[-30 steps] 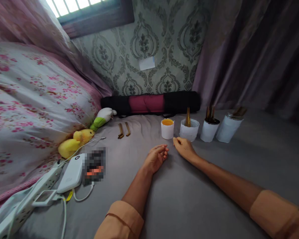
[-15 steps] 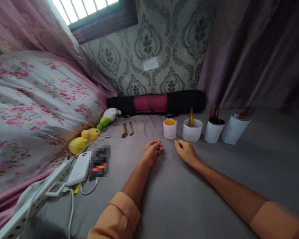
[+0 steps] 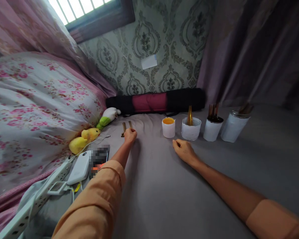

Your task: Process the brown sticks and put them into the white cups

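My left hand [image 3: 130,135] reaches out to two small brown sticks [image 3: 125,127] lying on the grey sheet [image 3: 164,186]. Its fingers are curled over their near ends, and whether they grip is unclear. My right hand [image 3: 183,151] rests on the sheet with loosely curled fingers and holds nothing. Just beyond it stands a row of white cups: one with orange-yellow contents [image 3: 168,127], one with a golden stick [image 3: 190,128], one with dark sticks [image 3: 212,128], and a paper-wrapped jar [image 3: 233,126].
A floral quilt [image 3: 35,106] fills the left. Yellow [image 3: 84,139] and green-white [image 3: 108,117] soft toys lie beside it. A white power bank [image 3: 80,167], power strip [image 3: 32,202] and cables sit at the lower left. A black and maroon roll [image 3: 154,102] lies along the wall.
My left hand has moved from the middle of the sheet leftward and forward to the two brown sticks. My right hand has stayed where it was.
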Demonstrator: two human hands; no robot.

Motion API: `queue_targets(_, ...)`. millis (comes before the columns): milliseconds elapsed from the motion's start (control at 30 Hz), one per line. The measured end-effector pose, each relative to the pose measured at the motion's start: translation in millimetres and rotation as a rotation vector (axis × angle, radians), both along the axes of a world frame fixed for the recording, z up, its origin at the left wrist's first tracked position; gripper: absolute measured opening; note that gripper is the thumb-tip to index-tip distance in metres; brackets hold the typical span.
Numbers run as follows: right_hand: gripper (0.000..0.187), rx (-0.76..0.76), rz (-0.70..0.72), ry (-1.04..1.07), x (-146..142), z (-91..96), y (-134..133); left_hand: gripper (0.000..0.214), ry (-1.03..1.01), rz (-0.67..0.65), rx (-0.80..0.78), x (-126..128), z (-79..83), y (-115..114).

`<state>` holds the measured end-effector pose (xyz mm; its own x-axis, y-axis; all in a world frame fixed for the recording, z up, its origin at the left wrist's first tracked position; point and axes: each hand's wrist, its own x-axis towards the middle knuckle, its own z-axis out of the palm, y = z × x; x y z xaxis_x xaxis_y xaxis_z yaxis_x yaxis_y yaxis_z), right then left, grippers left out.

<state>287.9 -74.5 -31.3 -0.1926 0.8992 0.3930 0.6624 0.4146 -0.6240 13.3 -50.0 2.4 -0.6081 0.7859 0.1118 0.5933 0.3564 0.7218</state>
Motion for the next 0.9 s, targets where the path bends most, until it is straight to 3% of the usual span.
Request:
queue_targets(367,0.036,-0.039,0.003,-0.007,1.3,-0.1,-0.1,0.017,0.326,-0.035,-0.181,-33.0,5.2,12.4)
queue_targets(900,0.036,-0.043,-0.003,0.003,0.7,-2.0,0.4,0.024,0.422,-0.037,-0.288,-34.9,-9.5,29.9)
